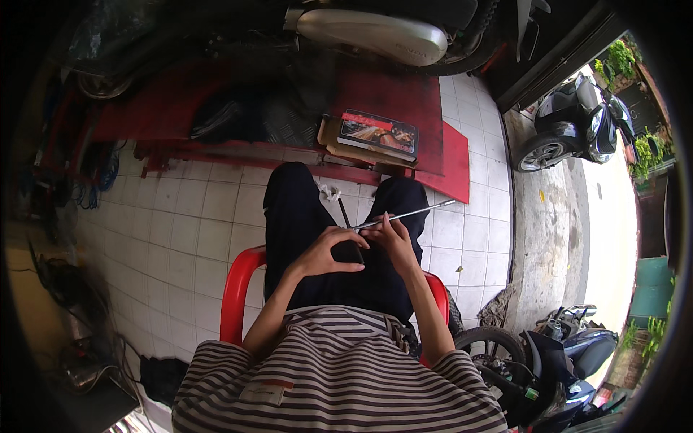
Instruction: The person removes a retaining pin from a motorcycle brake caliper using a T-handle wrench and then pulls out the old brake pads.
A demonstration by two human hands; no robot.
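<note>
My left hand [333, 251] is curled around the near end of a slim silver rod [426, 209], its thumb reaching out below. Fingers of my right hand [390, 239] grip the same rod a little to the right, and it points up and right beyond them. A thin dark bar [342, 208] stands crosswise to it, between my knees, running behind my left hand; whether that hand also holds it, I cannot tell. Both hands are over my lap in dark trousers [289, 206], as I sit on a red plastic chair [236, 296].
A red lift platform [453, 166] ahead bears a motorcycle [372, 36] and a boxed tool set [375, 133]. White crumpled paper [330, 193] lies on the tiled floor [173, 245]. Scooters [570, 126] and a motorbike [548, 368] stand at the right; cables [108, 177] lie at the left.
</note>
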